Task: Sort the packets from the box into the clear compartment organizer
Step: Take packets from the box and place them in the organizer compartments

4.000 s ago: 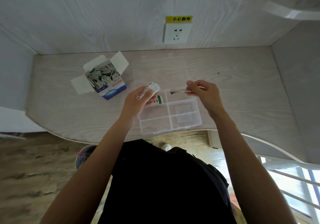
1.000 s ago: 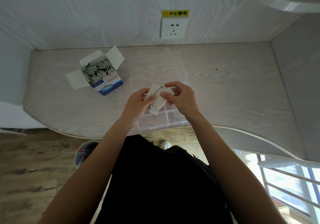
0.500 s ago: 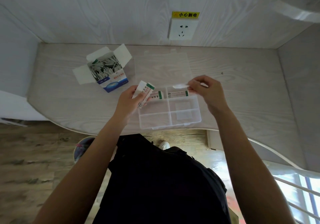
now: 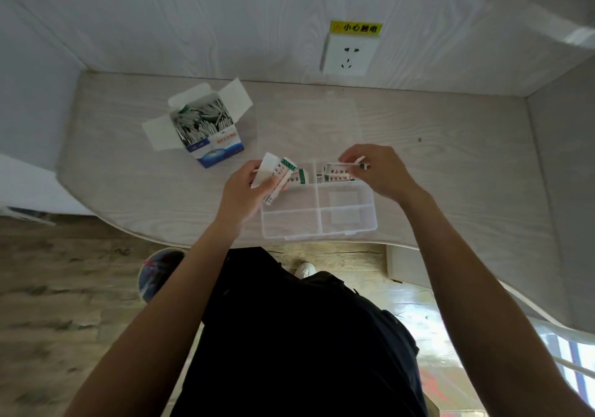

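Head view: flat paper packets (image 4: 277, 176), clear organizer (image 4: 341, 226).

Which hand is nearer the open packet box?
Left. The left hand sits just in front of the box; the right hand is farther off, above the organizer's far-right compartment.

Your left hand (image 4: 244, 188) and right hand (image 4: 381, 172) crowd the organizer's (image 4: 318, 223) far compartments; its two near compartments lie open from above. The box (image 4: 206, 127), flaps spread, blocks the desk's (image 4: 467, 175) far left part. The open lid (image 4: 309, 127) lies flat behind the organizer. Bare desk runs toward the right edge.
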The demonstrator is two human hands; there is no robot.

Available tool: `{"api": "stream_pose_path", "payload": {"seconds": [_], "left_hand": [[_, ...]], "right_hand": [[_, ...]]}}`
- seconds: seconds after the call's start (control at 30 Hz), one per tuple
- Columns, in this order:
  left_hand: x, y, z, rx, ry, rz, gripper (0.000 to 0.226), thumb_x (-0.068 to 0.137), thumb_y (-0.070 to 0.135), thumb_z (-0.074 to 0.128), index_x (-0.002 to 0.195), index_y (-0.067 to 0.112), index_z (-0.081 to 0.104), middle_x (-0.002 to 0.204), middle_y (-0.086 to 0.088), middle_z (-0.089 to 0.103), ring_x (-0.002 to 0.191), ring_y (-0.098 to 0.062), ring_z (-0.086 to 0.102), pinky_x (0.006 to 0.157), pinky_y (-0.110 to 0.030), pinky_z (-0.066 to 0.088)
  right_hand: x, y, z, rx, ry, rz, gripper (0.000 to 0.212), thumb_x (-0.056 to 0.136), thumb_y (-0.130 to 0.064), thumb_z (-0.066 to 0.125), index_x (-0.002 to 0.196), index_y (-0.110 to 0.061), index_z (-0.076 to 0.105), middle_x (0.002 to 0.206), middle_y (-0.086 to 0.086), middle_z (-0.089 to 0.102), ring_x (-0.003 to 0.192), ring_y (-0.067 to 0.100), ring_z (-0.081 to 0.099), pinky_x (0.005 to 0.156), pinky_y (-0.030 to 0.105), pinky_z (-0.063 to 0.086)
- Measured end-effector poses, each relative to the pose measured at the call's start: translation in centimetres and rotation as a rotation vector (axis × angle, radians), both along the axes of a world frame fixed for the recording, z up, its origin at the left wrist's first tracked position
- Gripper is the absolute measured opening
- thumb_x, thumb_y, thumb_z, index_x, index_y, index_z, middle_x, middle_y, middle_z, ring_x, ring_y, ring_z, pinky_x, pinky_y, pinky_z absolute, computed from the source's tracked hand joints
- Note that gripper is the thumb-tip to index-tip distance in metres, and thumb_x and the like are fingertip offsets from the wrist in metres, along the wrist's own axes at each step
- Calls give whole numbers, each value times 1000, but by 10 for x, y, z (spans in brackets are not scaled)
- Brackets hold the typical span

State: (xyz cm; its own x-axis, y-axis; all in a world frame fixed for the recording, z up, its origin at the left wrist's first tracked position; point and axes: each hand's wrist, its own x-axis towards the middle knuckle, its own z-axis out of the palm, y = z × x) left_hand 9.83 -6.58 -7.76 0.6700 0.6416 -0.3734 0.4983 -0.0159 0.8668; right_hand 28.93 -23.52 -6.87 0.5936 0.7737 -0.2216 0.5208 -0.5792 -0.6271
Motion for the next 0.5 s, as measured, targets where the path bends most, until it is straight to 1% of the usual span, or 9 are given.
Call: {"api": "stream_pose_path", "payload": {"seconds": [0.07, 0.1, 0.2, 0.23, 0.27, 0.37, 0.5], "left_hand": [[-1, -1, 1, -21, -17, 7, 22, 86, 16, 65, 108, 13, 61, 101, -1, 69, 86, -12, 67, 74, -26, 53], [-1, -1, 2, -44, -34, 15, 20, 87, 15, 64, 106, 12, 61, 100, -3, 70, 83, -13, 69, 74, -27, 54], [-2, -3, 6, -146, -80, 51, 17, 89, 8, 60, 106, 8, 59, 99, -7, 69, 71, -9, 70, 65, -24, 56], [-2, -3, 8, -179, -92, 62, 16, 90, 6, 58, 106, 6, 58, 97, -7, 67, 68, -7, 69, 62, -22, 55], [-1, -4, 9, -198, -97, 70, 16, 91, 4, 56, 107, 5, 57, 96, -7, 66, 65, -5, 68, 60, -21, 54], [0, -4, 10, -208, -85, 59, 15, 92, 4, 54, 107, 6, 56, 96, -6, 64, 62, -2, 66, 59, -19, 53], [2, -3, 12, -216, -78, 30, 15, 93, 4, 52, 107, 6, 56, 90, -3, 64, 60, 0, 64, 55, -16, 50]], "right_hand": [[0, 2, -4, -19, -45, 41, 19, 86, -6, 61, 98, -19, 69, 99, 1, 69, 89, 15, 61, 82, 30, 49], [0, 2, -5, -18, -50, 47, 20, 86, -5, 59, 97, -19, 68, 100, 2, 68, 90, 16, 61, 79, 27, 48], [2, 1, -5, 33, -49, 4, 21, 86, -2, 57, 97, -16, 68, 99, 3, 68, 87, 12, 57, 69, 15, 40], [2, 1, -6, 48, -43, -9, 20, 86, -3, 58, 97, -16, 68, 99, 3, 68, 87, 12, 57, 67, 13, 39], [1, 1, -7, 52, -38, -10, 19, 86, -4, 58, 97, -17, 68, 98, 3, 68, 87, 13, 58, 68, 15, 40], [-2, 5, -14, 9, -63, 21, 15, 87, -10, 61, 96, -19, 69, 96, 2, 68, 87, 16, 61, 75, 26, 46], [-8, 10, -13, -65, -226, 58, 13, 90, -19, 59, 97, -21, 70, 94, -2, 68, 86, 16, 61, 75, 29, 46]]}}
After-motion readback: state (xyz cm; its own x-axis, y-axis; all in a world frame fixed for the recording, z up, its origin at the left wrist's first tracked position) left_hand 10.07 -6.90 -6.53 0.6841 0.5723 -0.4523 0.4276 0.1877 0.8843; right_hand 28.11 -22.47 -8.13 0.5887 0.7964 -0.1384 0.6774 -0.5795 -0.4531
